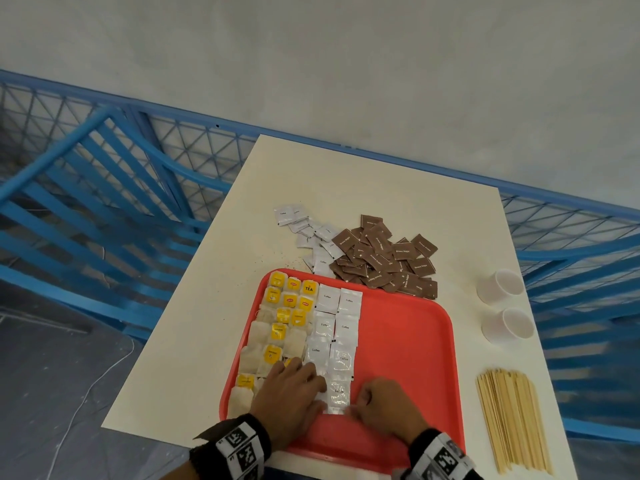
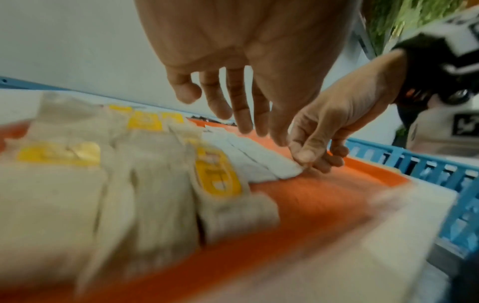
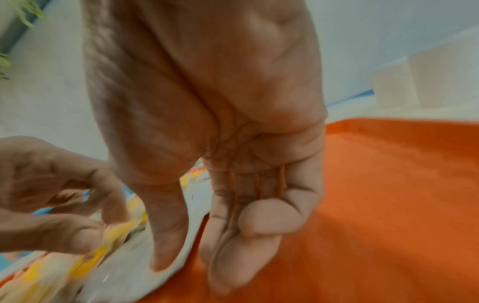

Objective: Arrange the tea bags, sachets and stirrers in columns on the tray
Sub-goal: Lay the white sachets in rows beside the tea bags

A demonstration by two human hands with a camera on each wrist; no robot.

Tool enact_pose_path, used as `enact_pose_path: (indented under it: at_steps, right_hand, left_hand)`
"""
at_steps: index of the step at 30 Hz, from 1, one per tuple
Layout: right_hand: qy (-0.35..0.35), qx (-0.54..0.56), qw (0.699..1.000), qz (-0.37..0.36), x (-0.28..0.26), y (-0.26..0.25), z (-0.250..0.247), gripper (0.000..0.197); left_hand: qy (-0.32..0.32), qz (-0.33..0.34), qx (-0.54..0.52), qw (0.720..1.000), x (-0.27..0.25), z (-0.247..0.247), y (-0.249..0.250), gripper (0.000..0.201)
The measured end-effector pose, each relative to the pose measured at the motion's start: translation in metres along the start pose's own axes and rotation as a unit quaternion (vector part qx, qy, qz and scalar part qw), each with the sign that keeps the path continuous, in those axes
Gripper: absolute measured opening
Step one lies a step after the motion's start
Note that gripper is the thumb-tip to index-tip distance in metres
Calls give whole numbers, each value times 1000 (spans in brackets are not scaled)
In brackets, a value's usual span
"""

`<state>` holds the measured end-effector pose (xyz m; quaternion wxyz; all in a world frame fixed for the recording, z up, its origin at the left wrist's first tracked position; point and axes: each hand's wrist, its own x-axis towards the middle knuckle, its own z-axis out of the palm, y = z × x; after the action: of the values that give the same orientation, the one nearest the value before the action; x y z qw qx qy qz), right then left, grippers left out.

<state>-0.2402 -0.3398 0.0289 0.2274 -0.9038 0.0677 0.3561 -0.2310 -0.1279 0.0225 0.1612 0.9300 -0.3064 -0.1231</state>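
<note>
Lining up coffee sachets on the red tray (image 1: pixel 408 327)

My right hand (image 1: pixel 382 405) pinches the nearest white sachet (image 1: pixel 338 393) by its corner (wrist views are blurry), my left hand (image 1: pixel 291 389) rests flat, fingers relaxed, beside it.

white table (image 1: pixel 363 188) near plain grey wall (image 1: pixel 346 57). blue metal fence (image 1: pixel 114 188) with criss-cross bars behind table. dark grey floor (image 1: pixel 52 358) with thin white wire (image 1: pixel 93 382).
</note>
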Motion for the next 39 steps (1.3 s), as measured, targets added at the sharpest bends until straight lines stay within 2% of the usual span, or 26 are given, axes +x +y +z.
enact_pose_path:
  at_steps: [2, 4, 6, 10, 14, 19, 21, 23, 26, 27, 29, 31, 33, 34, 35, 37, 39]
  right_hand:
    - [-8, -56, 998, -33, 7, -7, -28, 36]
    - [15, -90, 994, -64, 13, -23, -66, 30]
    - [50, -96, 990, -90, 23, -45, -104, 32]
    - [86, -66, 988, -109, 70, -85, -155, 27]
    - [132, -123, 978, -103, 132, -113, -174, 29]
    - [173, -70, 981, -50, 212, -153, -174, 31]
    - [182, -13, 983, -18, 237, -173, -173, 37]
    - [191, 43, 981, 7, 263, -191, -171, 52]
    - [175, 25, 984, 37, 287, -208, -168, 82]
    - [175, 4, 984, 32, 296, -213, -165, 84]
    - [179, 2, 984, 15, 305, -220, -160, 71]
    - [177, 48, 983, -10, 310, -218, -155, 55]
    - [191, 90, 976, -54, 308, -210, -157, 24]
    - [198, 104, 972, -70, 301, -206, -160, 22]
    - [214, 109, 967, -83, 293, -201, -164, 33]
    - [231, 140, 958, -99, 272, -191, -169, 39]
    - [166, 203, 954, -143, 243, -187, -169, 39]
  left_hand:
    - [-2, -32, -41, 999, 9, -22, -8, 31]
    - [21, -81, -109, 991, 22, -47, -21, 28]
    - [57, -121, -141, 981, 41, -71, -37, 33]
    - [66, -192, -191, 960, 80, -103, -75, 42]
    - [96, -261, -232, 932, 101, -112, -111, 37]
    - [131, -305, -250, 910, 112, -116, -145, 33]
    - [161, -308, -291, 891, 109, -115, -148, 32]
    - [180, -309, -333, 872, 101, -110, -152, 31]
    - [180, -306, -366, 860, 90, -105, -152, 30]
    - [181, -308, -373, 857, 87, -103, -154, 30]
    - [181, -313, -388, 848, 85, -103, -161, 30]
    - [173, -313, -411, 839, 88, -103, -166, 28]
    - [169, -313, -441, 824, 94, -104, -168, 27]
    - [173, -314, -457, 814, 98, -105, -167, 27]
    - [181, -317, -472, 802, 102, -107, -167, 27]
    - [208, -335, -505, 768, 111, -109, -167, 29]
    - [232, -361, -550, 717, 121, -111, -167, 42]
